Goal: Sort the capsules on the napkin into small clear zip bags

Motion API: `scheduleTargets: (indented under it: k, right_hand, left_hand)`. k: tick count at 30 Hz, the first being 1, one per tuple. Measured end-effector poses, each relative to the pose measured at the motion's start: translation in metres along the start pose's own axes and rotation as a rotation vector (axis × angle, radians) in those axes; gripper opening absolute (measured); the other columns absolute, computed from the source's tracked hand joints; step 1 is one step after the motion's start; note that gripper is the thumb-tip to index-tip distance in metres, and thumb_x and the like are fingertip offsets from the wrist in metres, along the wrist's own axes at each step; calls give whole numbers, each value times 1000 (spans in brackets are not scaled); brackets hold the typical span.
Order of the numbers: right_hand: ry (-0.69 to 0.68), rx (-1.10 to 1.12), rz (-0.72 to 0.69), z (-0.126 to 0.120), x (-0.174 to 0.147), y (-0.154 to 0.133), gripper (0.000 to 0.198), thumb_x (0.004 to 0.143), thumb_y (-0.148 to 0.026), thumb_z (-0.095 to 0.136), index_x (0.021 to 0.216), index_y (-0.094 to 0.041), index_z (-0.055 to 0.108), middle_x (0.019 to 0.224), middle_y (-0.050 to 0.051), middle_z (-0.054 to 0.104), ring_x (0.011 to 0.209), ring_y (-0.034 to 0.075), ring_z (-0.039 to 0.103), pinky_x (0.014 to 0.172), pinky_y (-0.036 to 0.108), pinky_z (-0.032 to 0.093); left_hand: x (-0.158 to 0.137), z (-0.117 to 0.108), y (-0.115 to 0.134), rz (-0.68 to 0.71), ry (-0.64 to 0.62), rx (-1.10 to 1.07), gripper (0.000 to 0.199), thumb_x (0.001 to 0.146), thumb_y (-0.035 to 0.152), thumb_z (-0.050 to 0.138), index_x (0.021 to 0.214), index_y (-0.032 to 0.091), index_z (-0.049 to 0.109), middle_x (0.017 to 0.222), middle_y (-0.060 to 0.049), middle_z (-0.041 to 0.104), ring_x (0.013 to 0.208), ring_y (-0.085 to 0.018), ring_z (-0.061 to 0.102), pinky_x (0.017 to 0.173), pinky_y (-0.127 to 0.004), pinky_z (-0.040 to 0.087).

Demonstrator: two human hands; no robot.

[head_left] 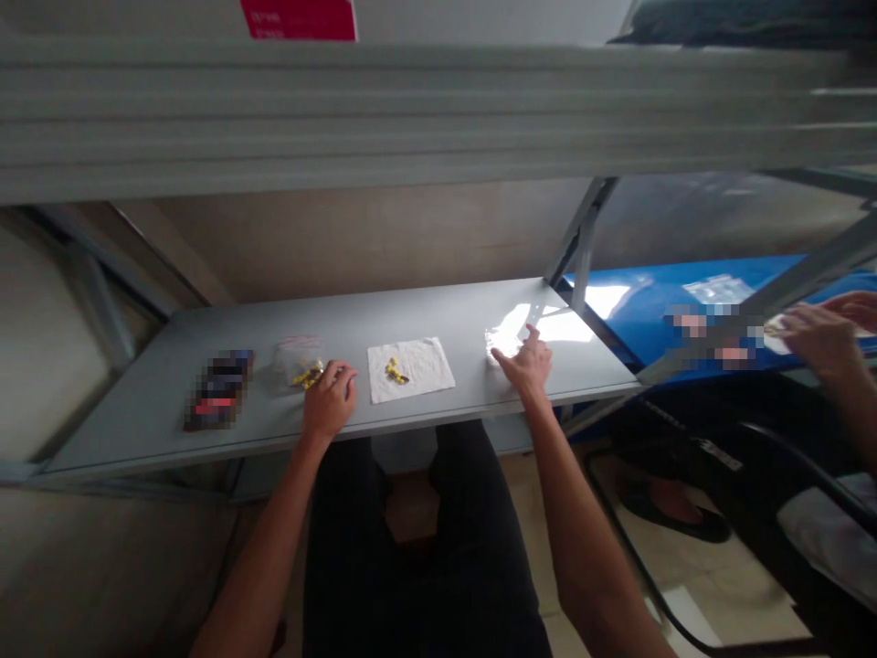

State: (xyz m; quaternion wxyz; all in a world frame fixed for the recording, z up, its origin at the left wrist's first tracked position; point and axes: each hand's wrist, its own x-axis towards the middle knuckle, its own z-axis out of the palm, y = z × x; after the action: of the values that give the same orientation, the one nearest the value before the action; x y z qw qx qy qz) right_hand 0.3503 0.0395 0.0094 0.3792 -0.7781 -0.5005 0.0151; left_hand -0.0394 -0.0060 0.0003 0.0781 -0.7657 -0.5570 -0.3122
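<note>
One left hand (330, 398) curled by one bag (299, 354); I couldn't tell its hold. One right hand (530, 364) spread open, gripping nothing. One cloth (426, 367) held yellow bits (393, 367).

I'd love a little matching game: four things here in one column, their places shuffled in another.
1. Cloth
2. Clear bag
3. Right hand
4. Blue surface

A. At the glare on the grey tabletop
B. Beyond the grey tabletop's right end
C. Left of the cloth, by the left hand
D. Between the person's hands

Pairs: 1-D, 2-C, 3-A, 4-B
</note>
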Motion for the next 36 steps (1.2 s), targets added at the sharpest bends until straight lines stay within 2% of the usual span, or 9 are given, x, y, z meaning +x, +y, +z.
scheduleTargets:
  k: [3, 8, 13, 15, 19, 22, 28, 33, 36]
  right_hand:
    - [-72, 0, -13, 2, 7, 8, 69, 71, -27, 80, 133, -16, 53, 106, 17, 68, 96, 28, 48, 85, 41, 34]
    - [5, 173, -124, -2, 9, 11, 14, 84, -18, 61, 96, -16, 68, 94, 15, 72, 87, 24, 52, 86, 40, 39]
    - [40, 334, -271, -10, -15, -29, 25, 98, -29, 49, 101, -17, 70, 107, 11, 72, 94, 20, 62, 84, 34, 49]
    - [-91, 583, -373, -6, -37, -60, 25, 98, -32, 51, 102, -18, 71, 103, 10, 73, 89, 20, 65, 78, 33, 52]
    - [-569, 816, -558, 20, -86, -119, 29, 101, -35, 49, 105, -22, 74, 95, 6, 74, 74, 16, 67, 64, 27, 50]
    - [-676, 810, -657, 43, -109, -142, 27, 101, -36, 51, 105, -23, 75, 95, 6, 74, 76, 16, 65, 67, 27, 48]
    - [-691, 935, -399, 59, -125, -142, 27, 92, -43, 65, 109, -22, 63, 78, 0, 68, 63, 13, 59, 61, 24, 47]
    - [-742, 1065, -349, 57, -126, -135, 27, 92, -47, 63, 99, -21, 61, 104, 6, 69, 71, 12, 62, 60, 23, 51]
    - [-751, 1068, -356, 60, -126, -134, 26, 90, -46, 65, 94, -21, 63, 102, 6, 68, 74, 13, 64, 60, 23, 52]
  left_hand:
    - [-1, 0, 2, -6, -7, 27, 22, 93, 16, 49, 99, 20, 69, 107, -9, 66, 91, -24, 67, 76, -33, 49]
    - [-2, 2, 2, -26, -6, 35, 21, 93, 16, 49, 99, 20, 69, 106, -10, 66, 91, -24, 67, 77, -34, 49]
    - [-2, 2, 4, -26, 14, 2, 23, 94, 19, 49, 109, 20, 67, 111, -11, 66, 99, -26, 67, 84, -36, 51]
    - [-2, -1, 5, 5, 43, -46, 32, 94, 23, 52, 125, 19, 61, 121, -13, 64, 112, -28, 64, 94, -40, 50]
    - [-2, -8, 9, 131, 106, -100, 71, 90, 37, 63, 152, 18, 35, 152, -21, 43, 141, -36, 43, 110, -52, 42]
    - [-3, -12, 10, 271, 52, -85, 73, 89, 40, 64, 154, 22, 36, 158, -19, 39, 145, -38, 37, 114, -56, 36]
    - [-4, -11, 8, 239, 13, -27, 55, 94, 40, 58, 147, 23, 51, 117, -12, 69, 120, -34, 56, 106, -51, 41]
    - [-5, -7, 4, 181, 17, 10, 49, 97, 42, 54, 141, 22, 58, 102, -12, 66, 107, -32, 58, 101, -47, 44]
    - [-7, -5, 4, 150, -14, -30, 54, 99, 41, 49, 149, 20, 51, 103, -12, 61, 99, -28, 61, 93, -41, 49]
